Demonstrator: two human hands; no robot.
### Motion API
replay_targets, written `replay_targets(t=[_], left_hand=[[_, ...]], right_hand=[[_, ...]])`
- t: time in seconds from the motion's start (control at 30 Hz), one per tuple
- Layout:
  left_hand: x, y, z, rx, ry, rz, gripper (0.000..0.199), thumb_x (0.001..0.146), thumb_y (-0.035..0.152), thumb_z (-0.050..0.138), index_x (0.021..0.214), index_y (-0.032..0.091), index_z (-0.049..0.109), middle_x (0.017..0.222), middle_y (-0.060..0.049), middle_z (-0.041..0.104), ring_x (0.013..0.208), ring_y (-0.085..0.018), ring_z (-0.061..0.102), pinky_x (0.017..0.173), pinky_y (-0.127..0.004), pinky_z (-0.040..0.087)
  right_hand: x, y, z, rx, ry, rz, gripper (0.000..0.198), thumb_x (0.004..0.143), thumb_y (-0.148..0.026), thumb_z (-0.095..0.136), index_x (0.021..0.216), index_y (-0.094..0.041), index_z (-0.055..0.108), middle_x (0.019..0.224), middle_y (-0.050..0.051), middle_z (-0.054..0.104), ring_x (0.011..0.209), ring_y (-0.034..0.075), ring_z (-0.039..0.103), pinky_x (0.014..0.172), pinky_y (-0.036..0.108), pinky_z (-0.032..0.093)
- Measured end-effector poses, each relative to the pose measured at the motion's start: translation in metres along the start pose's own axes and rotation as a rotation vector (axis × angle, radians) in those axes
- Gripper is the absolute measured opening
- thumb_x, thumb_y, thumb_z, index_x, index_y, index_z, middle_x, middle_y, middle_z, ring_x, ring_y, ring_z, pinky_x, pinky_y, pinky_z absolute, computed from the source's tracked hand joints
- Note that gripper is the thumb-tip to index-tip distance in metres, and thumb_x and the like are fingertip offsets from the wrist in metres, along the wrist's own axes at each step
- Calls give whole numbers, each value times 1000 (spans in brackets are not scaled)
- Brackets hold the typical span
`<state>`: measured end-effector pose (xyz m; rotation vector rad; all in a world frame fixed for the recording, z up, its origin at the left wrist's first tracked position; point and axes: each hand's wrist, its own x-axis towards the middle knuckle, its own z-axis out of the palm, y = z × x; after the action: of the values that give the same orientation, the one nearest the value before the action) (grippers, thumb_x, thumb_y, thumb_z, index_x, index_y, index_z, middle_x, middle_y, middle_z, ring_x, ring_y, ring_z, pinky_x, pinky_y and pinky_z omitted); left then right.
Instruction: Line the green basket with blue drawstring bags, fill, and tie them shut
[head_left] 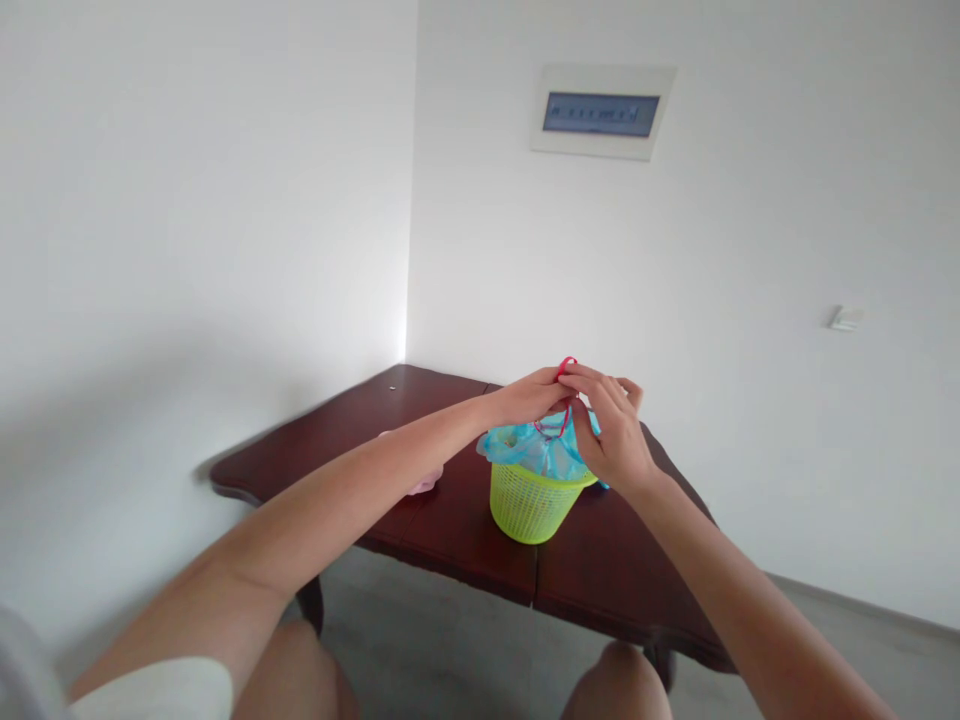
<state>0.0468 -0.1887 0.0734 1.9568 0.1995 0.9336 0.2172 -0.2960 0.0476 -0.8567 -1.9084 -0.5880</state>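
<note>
A yellow-green perforated plastic basket (534, 505) stands upright on the dark wooden table. A blue plastic bag (536, 452) lines it and spills over the rim. Just above the bag, my left hand (534, 393) and my right hand (613, 425) meet. Both are closed on a thin pink-red drawstring (568, 364), which loops above the fingers and hangs below them toward the bag. My right fingers partly cover the left fingertips. What lies inside the bag is mostly hidden.
The dark reddish-brown table (465, 520) stands in a corner against white walls. A crumpled pale pink item (427, 481) lies partly behind my left forearm. A tiny white object (392, 387) is at the back left. A breaker panel (600, 112) and a switch (846, 318) are on the wall.
</note>
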Motion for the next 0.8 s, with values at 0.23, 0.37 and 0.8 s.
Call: replay_targets(t=[0.23, 0.37, 0.8], left_hand=[[-10, 0, 2, -78, 10, -92, 46, 111, 62, 73, 86, 23, 69, 67, 2, 51, 61, -16, 50, 57, -30, 44], [-18, 1, -6, -121, 23, -129, 49, 109, 68, 73, 88, 24, 71, 62, 6, 39, 53, -13, 39, 51, -27, 34], [-28, -6, -15, -108, -16, -222, 45, 107, 63, 75, 91, 21, 74, 66, 5, 50, 56, -13, 46, 54, -25, 37]], right_hand=[[-26, 9, 7, -77, 183, -70, 48, 112, -22, 62, 155, -42, 71, 161, 6, 78, 137, 37, 78, 115, 64, 55], [-24, 8, 8, 45, 178, 184, 36, 117, -38, 65, 152, -33, 68, 147, 15, 81, 127, 38, 78, 107, 62, 60], [-3, 7, 7, 284, -110, 353, 43, 122, -56, 57, 94, -27, 72, 88, 3, 76, 83, 23, 70, 82, 39, 53]])
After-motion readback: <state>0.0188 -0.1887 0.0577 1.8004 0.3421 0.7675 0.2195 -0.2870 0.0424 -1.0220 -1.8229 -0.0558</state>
